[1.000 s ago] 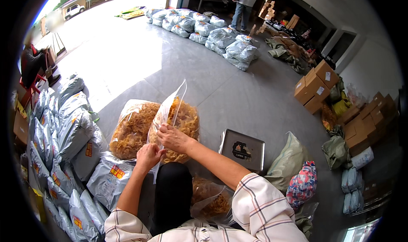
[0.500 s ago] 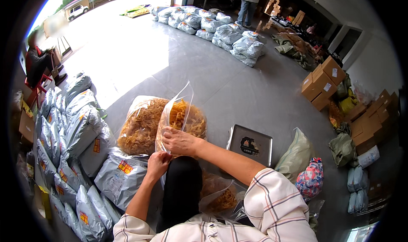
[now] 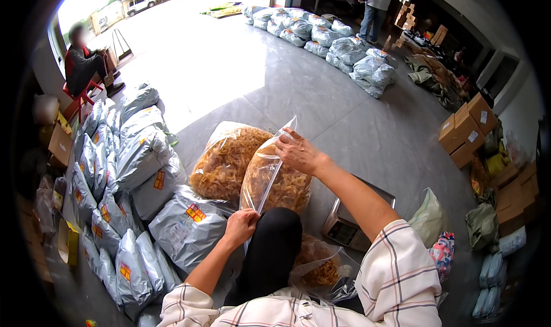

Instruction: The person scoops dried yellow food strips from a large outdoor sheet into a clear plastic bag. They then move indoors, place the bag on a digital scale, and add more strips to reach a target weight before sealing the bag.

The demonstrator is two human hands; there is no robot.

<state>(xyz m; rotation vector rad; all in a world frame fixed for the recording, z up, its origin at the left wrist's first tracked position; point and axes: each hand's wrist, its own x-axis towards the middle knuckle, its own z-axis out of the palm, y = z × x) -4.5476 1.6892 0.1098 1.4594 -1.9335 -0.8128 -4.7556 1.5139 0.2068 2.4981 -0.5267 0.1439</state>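
Between my hands stretches the top edge of a clear plastic bag (image 3: 281,186) packed with curly orange-brown dried pieces. My left hand (image 3: 241,226) is closed on the near end of that edge, beside my raised knee. At the far end, the fingers of my right hand (image 3: 299,152) pinch the edge near its corner. The edge runs as a straight pale strip from hand to hand. Touching this bag on the left is a second full clear bag (image 3: 227,169) of the same dried pieces. An open clear bag (image 3: 321,269) holding a smaller amount lies by my legs.
Grey parcels (image 3: 138,160) with orange labels pile up at my left. Under my right forearm is a flat scale (image 3: 344,226). A pale sack (image 3: 429,218) and cardboard boxes (image 3: 468,132) stand at right. One person (image 3: 86,63) sits far left; another (image 3: 376,8) stands beyond more grey parcels (image 3: 347,51).
My right hand has slid away from my left, along the bag's edge to its far end. The gaping bag mouth has flattened into a straight strip. The whole view has shifted.
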